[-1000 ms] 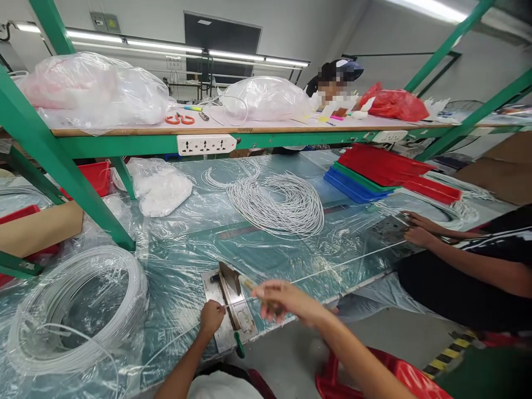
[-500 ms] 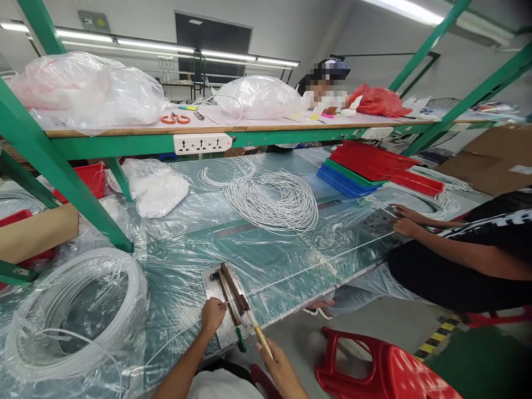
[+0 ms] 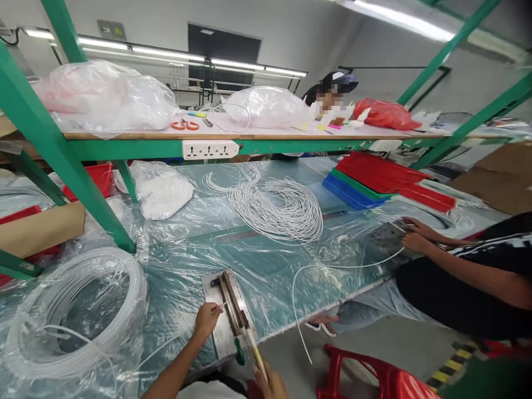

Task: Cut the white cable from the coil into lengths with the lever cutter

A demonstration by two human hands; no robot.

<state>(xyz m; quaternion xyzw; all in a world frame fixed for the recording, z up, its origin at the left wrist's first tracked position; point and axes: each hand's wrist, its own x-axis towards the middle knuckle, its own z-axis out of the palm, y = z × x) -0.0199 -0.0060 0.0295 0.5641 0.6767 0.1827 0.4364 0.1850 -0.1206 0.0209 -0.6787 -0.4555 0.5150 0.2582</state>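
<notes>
My left hand (image 3: 208,319) pinches the end of a white cable (image 3: 162,350), whose tip pokes out toward the blade of a bench cutter (image 3: 223,339). The rest of that cable trails back to the left past my forearm. My right hand (image 3: 270,383) is wrapped round the cutter's lever handle (image 3: 258,356), at the table's front edge. A green grip (image 3: 239,351) sticks out beside the lever. To the right, a separate length of white cable (image 3: 296,288) curves over the table edge, its near end hanging free and its far end at a co-worker's hands (image 3: 415,235).
A large coil of white cable (image 3: 139,293) lies at the left. Bundled cut cables (image 3: 291,233) sit mid-table, with stacked plastic trays (image 3: 357,197) behind to the right. A green rack post (image 3: 95,194) slants down at left. A red stool (image 3: 357,371) stands at the front right.
The cable that ran straight from the cutter to the co-worker is now separate, its near end fallen over the table edge. My left hand has shifted slightly left, away from the blade.
</notes>
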